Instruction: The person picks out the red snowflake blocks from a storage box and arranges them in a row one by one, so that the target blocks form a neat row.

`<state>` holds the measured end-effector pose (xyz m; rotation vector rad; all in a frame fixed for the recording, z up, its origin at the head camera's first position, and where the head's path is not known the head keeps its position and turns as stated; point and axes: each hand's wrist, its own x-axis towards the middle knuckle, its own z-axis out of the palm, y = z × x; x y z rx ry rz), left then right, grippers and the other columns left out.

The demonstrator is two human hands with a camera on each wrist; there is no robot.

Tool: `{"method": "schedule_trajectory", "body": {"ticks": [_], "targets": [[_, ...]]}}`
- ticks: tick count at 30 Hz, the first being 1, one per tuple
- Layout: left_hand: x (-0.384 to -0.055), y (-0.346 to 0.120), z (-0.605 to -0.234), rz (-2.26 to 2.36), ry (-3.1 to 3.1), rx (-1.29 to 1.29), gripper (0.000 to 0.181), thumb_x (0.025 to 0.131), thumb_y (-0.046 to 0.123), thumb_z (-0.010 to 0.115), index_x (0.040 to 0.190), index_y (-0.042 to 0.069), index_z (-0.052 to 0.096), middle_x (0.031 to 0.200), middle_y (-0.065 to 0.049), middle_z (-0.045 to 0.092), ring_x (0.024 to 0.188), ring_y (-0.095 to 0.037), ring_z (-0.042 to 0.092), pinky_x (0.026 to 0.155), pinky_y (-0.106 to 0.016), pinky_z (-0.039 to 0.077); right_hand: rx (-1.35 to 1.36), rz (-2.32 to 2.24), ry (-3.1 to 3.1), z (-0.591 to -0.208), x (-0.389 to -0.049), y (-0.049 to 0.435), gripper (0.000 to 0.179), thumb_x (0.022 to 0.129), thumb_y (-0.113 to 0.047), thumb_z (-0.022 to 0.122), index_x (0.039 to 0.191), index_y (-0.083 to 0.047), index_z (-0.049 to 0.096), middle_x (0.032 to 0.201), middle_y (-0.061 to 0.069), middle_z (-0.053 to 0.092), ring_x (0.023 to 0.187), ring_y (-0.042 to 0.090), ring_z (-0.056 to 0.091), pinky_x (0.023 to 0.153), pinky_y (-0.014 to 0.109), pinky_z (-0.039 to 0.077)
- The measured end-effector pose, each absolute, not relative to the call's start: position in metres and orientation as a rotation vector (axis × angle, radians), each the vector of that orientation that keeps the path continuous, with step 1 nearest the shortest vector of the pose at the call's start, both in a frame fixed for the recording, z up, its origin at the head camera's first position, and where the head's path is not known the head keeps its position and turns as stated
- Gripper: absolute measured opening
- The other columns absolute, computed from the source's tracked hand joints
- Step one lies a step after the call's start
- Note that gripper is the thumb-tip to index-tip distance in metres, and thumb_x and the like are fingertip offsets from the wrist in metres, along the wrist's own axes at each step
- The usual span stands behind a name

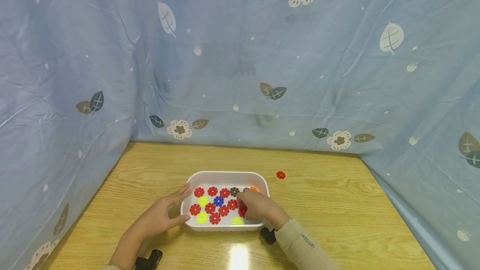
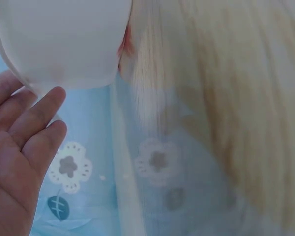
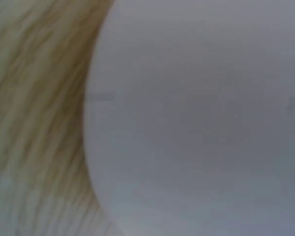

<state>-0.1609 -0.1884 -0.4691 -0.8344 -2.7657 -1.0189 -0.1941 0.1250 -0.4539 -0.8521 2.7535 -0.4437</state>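
Note:
A white plastic tray (image 1: 225, 227) stands on the table, with flat notched discs lying in it. Most are red (image 1: 215, 218); among them lie a blue disc (image 1: 218, 201), a dark brown disc (image 1: 234, 191), an orange disc (image 1: 253, 188) and several yellow ones (image 1: 201, 218). My left hand (image 1: 159, 216) rests at the tray's left end, fingers and thumb spread along the rim. In the left wrist view, its extended fingers (image 2: 42, 115) lie against the white wall. My right hand (image 1: 256, 205) reaches down into the tray's right side, fingertips hidden; I cannot tell whether they pinch a disc.
A single red disc (image 1: 281, 175) lies on the wooden table (image 1: 322, 195) beyond the tray's right back corner. Blue patterned cloth (image 1: 232, 74) hangs at the back and both sides. The tray's outer wall (image 3: 196, 118) fills most of the right wrist view.

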Motion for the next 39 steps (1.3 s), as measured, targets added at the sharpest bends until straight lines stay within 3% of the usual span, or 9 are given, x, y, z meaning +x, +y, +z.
{"method": "schedule_trajectory", "body": {"ticks": [6,17,26,34,39], "targets": [[-0.161,-0.189,-0.47,-1.005,-2.765,-0.835,0.063,0.083,0.035,0.07,0.137,0.009,0.051,0.149,-0.008,0.039,0.131,-0.034,0.044,0.101,-0.057,0.04,-0.888,-0.493,2.743,-0.454,-0.196,0.126,0.029,0.071,0.007,0.071,0.082,-0.016,0.057,0.076,-0.008,0.051,0.069,0.006,0.045,0.06,0.016,0.042],[-0.161,-0.188,-0.47,-1.025,-2.784,-0.817,0.065,0.084,0.038,0.07,0.138,0.01,0.05,0.15,-0.007,0.038,0.132,-0.033,0.043,0.102,-0.057,0.04,-0.967,-0.73,2.699,-0.455,-0.201,0.13,0.029,0.076,0.008,0.066,0.094,-0.013,0.071,0.089,-0.005,0.066,0.078,0.004,0.052,0.07,0.016,0.047],[-0.16,-0.188,-0.469,-1.014,-2.766,-0.837,0.064,0.083,0.035,0.071,0.138,0.008,0.05,0.149,-0.009,0.039,0.131,-0.034,0.044,0.101,-0.057,0.041,-0.929,-1.119,2.634,-0.451,-0.203,0.136,0.031,0.079,0.009,0.065,0.108,0.0,0.068,0.104,0.006,0.067,0.092,0.017,0.063,0.083,0.027,0.055],[-0.159,-0.187,-0.467,-1.003,-2.757,-0.843,0.064,0.083,0.034,0.071,0.137,0.007,0.051,0.148,-0.011,0.04,0.13,-0.035,0.045,0.1,-0.056,0.041,-0.663,-1.674,2.479,-0.449,-0.206,0.156,0.036,0.086,0.005,0.062,0.122,0.006,0.058,0.118,0.02,0.062,0.105,0.032,0.061,0.084,0.026,0.055],[-0.16,-0.186,-0.468,-1.006,-2.753,-0.848,0.063,0.083,0.033,0.071,0.136,0.006,0.051,0.148,-0.011,0.04,0.13,-0.034,0.044,0.1,-0.056,0.042,-0.526,-1.84,2.513,-0.446,-0.209,0.177,0.038,0.085,0.005,0.063,0.123,0.006,0.057,0.119,0.023,0.061,0.104,0.03,0.061,0.086,0.019,0.053]]}}
